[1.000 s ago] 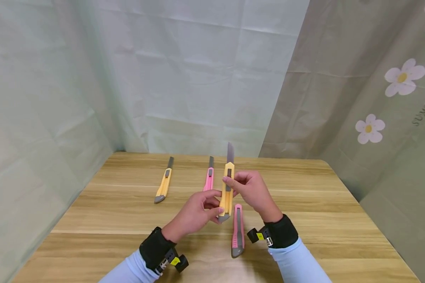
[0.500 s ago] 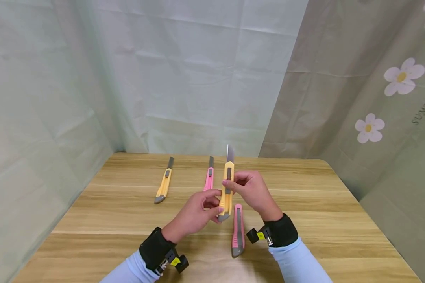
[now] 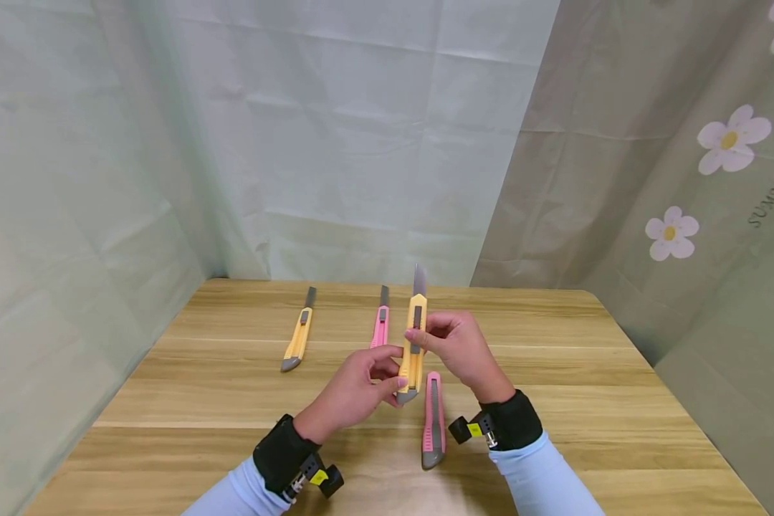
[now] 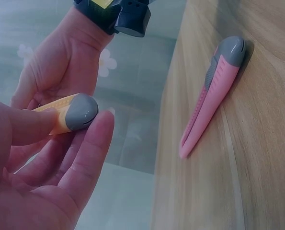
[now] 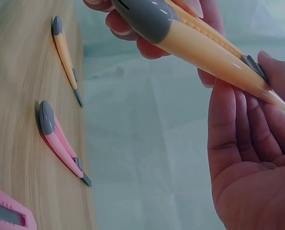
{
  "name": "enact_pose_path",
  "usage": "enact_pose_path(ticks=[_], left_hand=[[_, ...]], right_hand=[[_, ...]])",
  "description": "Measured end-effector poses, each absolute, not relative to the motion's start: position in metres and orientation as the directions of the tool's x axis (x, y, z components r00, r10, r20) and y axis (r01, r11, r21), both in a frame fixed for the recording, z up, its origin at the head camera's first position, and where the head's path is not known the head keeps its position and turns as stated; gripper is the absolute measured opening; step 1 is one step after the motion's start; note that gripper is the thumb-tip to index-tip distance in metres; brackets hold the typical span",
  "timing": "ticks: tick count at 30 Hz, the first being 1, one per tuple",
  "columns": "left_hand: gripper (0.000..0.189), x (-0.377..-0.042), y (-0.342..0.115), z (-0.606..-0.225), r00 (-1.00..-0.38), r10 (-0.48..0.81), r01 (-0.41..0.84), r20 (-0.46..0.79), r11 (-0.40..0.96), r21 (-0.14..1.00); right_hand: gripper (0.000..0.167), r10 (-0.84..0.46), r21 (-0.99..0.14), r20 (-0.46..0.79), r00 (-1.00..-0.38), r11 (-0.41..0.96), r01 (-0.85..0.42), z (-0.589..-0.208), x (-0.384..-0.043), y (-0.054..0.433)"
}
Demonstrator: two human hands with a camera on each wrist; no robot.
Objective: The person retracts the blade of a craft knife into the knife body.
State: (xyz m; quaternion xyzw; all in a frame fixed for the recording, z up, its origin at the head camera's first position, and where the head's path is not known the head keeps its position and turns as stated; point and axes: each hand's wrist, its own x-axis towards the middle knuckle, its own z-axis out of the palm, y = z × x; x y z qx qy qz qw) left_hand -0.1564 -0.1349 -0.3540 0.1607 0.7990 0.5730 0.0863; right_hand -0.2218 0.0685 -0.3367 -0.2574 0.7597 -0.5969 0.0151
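A yellow utility knife [image 3: 413,369] is held up over the table, its blade [image 3: 420,281] extended and pointing away. My left hand [image 3: 351,390] pinches the knife near its grey end cap [image 4: 82,112], thumb on top and fingers beneath. Farther up the body, my right hand [image 3: 466,355] grips it with the thumb [image 5: 279,76] at the dark slider [image 5: 255,68]. Below the hands lies a pink utility knife [image 3: 433,423] with no blade showing. Partly hidden behind the left hand is another pink utility knife [image 3: 380,326], blade out.
A second yellow utility knife [image 3: 298,338], blade extended, lies on the left of the wooden table [image 3: 555,430]. Pale cloth [image 3: 361,143] hangs behind the table and along both sides, with printed flowers [image 3: 671,233] on the right.
My right thumb sits slightly lower along the yellow utility knife than a second ago, and the blade tip stands a little lower. The left hand and the knives on the table stay put.
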Motion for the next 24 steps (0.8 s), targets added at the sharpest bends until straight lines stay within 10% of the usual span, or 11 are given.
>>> enact_pose_path(ticks=[24], left_hand=[[0.026,-0.1574,-0.1368,-0.3549,-0.936,0.345,0.154,0.063,0.241,0.958]], right_hand=[[0.015,-0.427,-0.931,0.270,-0.863,0.112,-0.347,-0.3406,-0.2250,0.0657]])
